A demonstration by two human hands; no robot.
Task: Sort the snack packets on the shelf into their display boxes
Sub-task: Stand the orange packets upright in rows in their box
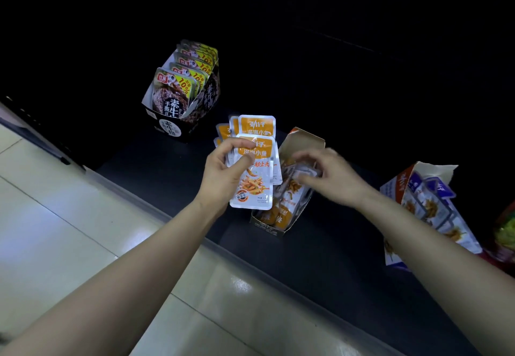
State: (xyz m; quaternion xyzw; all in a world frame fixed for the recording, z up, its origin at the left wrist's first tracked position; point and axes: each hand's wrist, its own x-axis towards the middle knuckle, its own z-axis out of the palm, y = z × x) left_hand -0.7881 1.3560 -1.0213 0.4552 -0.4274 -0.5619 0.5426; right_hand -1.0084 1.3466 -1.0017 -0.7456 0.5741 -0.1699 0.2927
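Observation:
My left hand (223,173) grips a fanned stack of orange-and-white fish snack packets (255,168) just above the dark shelf (156,166). To its right stands an open orange display box (289,210) with more orange packets inside. My right hand (326,174) is over that box, its blurred fingers pinching a packet (305,173) at the box's opening. The lower part of that packet is hidden in the box.
A black display box (178,121) full of dark beef-style packets stands at the back left. A blue-and-white box (426,207) with packets lies at the right, beside red and green packaging (505,233). A pale tiled floor (69,216) lies below the shelf edge.

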